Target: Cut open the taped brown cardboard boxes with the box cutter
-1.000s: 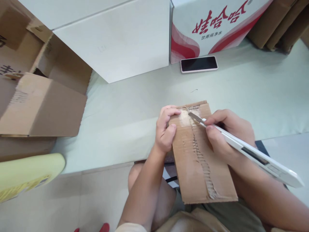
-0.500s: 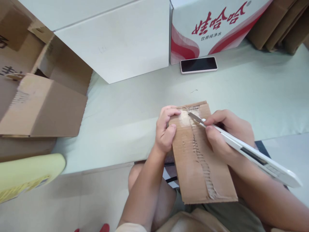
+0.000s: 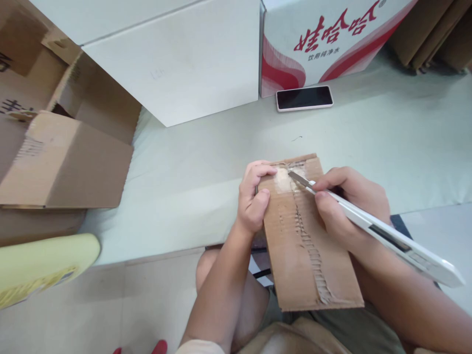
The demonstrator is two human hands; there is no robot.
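Note:
A brown cardboard box (image 3: 291, 255) is held tilted at the table's near edge, over my lap. A torn, ragged seam runs down its upper face, and a pale torn patch shows near its far end. My left hand (image 3: 255, 196) grips the box's far left edge, with the thumb on the top face and the fingers curled over the corner. My right hand (image 3: 354, 206) is closed around a white utility knife (image 3: 391, 236). The knife's blade is out, and its tip rests at the seam by the pale patch.
A phone (image 3: 304, 98) lies before a white and red carton (image 3: 332, 44). Beside that stands a large white box (image 3: 177, 69). Open cardboard boxes (image 3: 88, 167) are at left, above a yellow-green container (image 3: 47, 265). Folded cardboard (image 3: 431, 34) leans at far right.
Hardly anything differs. The view has shifted very slightly; both hands, the box and the knife keep nearly the same places.

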